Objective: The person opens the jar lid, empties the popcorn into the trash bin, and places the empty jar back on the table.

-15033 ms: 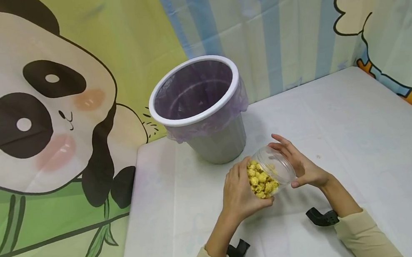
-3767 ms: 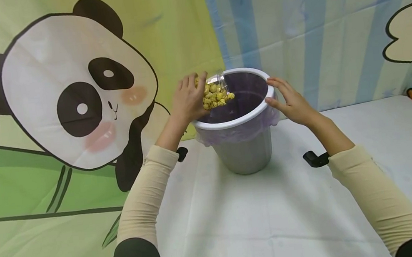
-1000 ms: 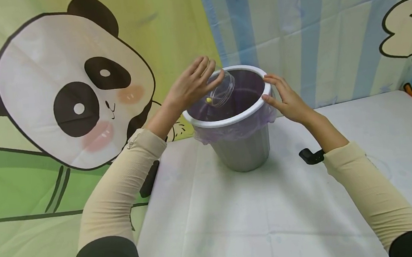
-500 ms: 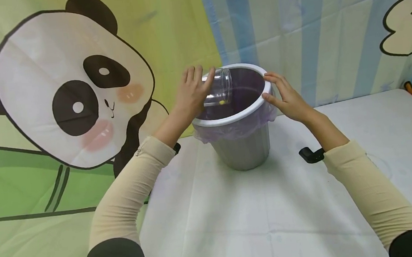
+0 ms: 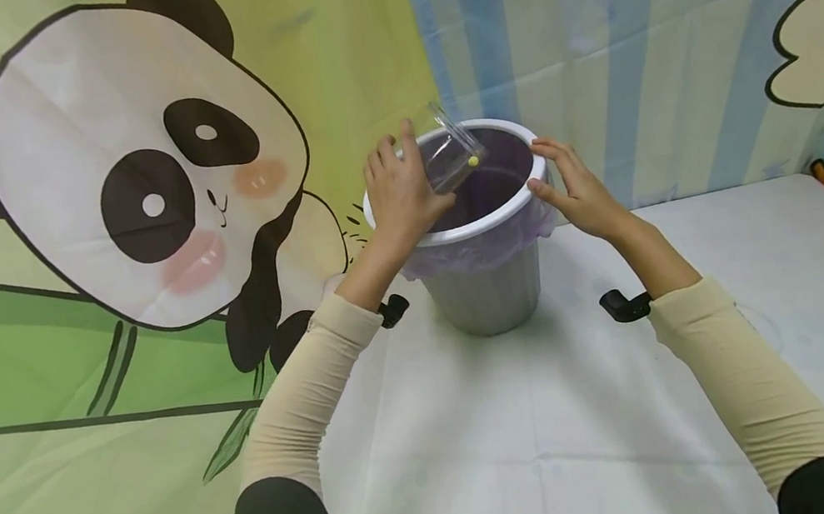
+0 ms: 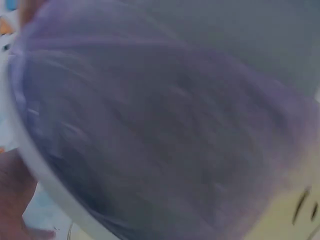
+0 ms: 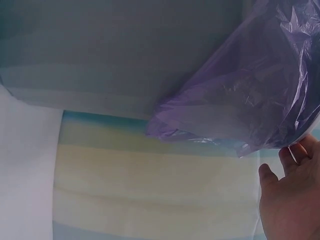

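My left hand (image 5: 400, 187) grips a clear plastic jar (image 5: 447, 161) over the mouth of the bin. The jar tilts, its open end pointing up and to the right, and a single yellow piece of popcorn (image 5: 473, 161) shows at its rim. My right hand (image 5: 578, 189) touches the right side of the white bin rim (image 5: 447, 235) with fingertips and thumb, fingers fairly straight. In the right wrist view, that hand's fingers (image 7: 295, 155) meet the rim below the purple bin liner (image 7: 235, 110). The bottom of the bin is hidden from the head view.
The grey bin (image 5: 487, 295) stands on a white-covered table (image 5: 519, 413) against a printed cloth backdrop (image 5: 330, 48). A black wrist mount (image 5: 392, 311) sits at my left wrist, another mount (image 5: 624, 306) at my right.
Earlier the jar was full of popcorn; nearly all has left it. Over the last second my left hand turned the jar from mouth-down to mouth-up. The right hand stays at the rim.
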A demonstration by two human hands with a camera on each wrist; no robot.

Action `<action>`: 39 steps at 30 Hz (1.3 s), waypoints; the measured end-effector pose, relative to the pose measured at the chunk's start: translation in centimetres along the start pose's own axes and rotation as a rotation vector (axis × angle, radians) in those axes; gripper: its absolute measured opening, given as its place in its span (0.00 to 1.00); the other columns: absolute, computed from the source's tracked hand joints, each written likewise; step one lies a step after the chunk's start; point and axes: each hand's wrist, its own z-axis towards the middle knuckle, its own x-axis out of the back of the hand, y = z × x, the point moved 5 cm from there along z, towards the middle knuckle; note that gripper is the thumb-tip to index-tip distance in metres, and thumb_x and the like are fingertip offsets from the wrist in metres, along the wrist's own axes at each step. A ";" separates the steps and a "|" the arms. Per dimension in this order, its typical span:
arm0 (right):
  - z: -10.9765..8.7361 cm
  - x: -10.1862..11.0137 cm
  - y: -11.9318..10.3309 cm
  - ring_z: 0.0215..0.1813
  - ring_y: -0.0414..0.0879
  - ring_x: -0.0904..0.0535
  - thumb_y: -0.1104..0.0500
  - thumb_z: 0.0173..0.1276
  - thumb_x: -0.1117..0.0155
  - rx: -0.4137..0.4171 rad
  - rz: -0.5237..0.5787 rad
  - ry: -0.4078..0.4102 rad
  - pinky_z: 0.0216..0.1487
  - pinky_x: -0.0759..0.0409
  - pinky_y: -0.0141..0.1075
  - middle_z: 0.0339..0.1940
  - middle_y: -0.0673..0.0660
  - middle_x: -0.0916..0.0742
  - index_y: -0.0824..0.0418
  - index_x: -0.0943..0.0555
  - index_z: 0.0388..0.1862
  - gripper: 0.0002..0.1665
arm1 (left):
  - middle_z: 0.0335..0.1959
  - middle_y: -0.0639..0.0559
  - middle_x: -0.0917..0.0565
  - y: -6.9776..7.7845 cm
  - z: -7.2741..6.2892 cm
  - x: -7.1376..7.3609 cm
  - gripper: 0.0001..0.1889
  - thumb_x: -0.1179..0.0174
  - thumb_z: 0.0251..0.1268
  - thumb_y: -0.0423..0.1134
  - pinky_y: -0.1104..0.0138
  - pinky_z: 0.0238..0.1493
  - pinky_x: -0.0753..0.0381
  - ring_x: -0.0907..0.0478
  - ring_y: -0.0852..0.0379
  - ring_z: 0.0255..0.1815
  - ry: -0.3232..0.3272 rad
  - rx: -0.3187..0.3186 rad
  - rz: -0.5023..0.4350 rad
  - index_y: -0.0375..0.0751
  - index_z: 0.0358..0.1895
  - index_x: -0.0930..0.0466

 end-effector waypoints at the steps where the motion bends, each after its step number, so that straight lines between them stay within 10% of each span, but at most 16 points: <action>1: 0.0 0.0 -0.3 0.72 0.52 0.54 0.50 0.69 0.48 0.000 0.002 0.000 0.67 0.56 0.57 0.71 0.60 0.44 0.65 0.44 0.70 0.36 | 0.55 0.38 0.33 0.2 0.0 0.4 0.58 0.27 0.28 0.60 0.57 0.56 0.37 0.34 0.43 0.53 0.022 0.034 -0.028 0.42 0.66 0.49; 12: -0.7 0.3 -4.2 0.71 0.59 0.54 0.55 0.70 0.50 -0.008 0.020 -0.018 0.67 0.56 0.56 0.69 0.68 0.45 0.72 0.45 0.67 0.34 | 0.54 0.45 0.31 2.2 -1.7 5.4 0.61 0.27 0.26 0.63 0.63 0.55 0.36 0.33 0.50 0.54 0.236 0.187 -0.337 0.42 0.68 0.49; 22: 0.1 0.0 0.2 0.72 0.50 0.53 0.46 0.70 0.49 0.010 0.004 -0.002 0.68 0.56 0.54 0.71 0.59 0.44 0.63 0.44 0.70 0.36 | 0.55 0.45 0.31 5.3 -8.5 7.9 0.58 0.28 0.29 0.61 0.60 0.53 0.33 0.34 0.52 0.55 0.497 0.134 -0.460 0.36 0.66 0.46; 29: 0.2 0.1 -0.1 0.71 0.52 0.51 0.51 0.69 0.48 0.034 0.005 0.020 0.67 0.54 0.54 0.70 0.61 0.42 0.66 0.42 0.68 0.34 | 0.60 0.46 0.33 8.0 -14.8 4.8 0.57 0.25 0.29 0.54 0.59 0.57 0.34 0.35 0.54 0.59 0.539 0.179 -0.704 0.38 0.66 0.47; 39: -0.1 0.1 -1.9 0.72 0.55 0.54 0.54 0.70 0.49 0.000 0.015 0.001 0.68 0.58 0.54 0.70 0.64 0.45 0.69 0.44 0.68 0.34 | 0.62 0.50 0.37 11.3 -23.5 -5.1 0.58 0.23 0.30 0.49 0.55 0.55 0.32 0.36 0.51 0.60 0.418 0.365 -0.939 0.42 0.69 0.50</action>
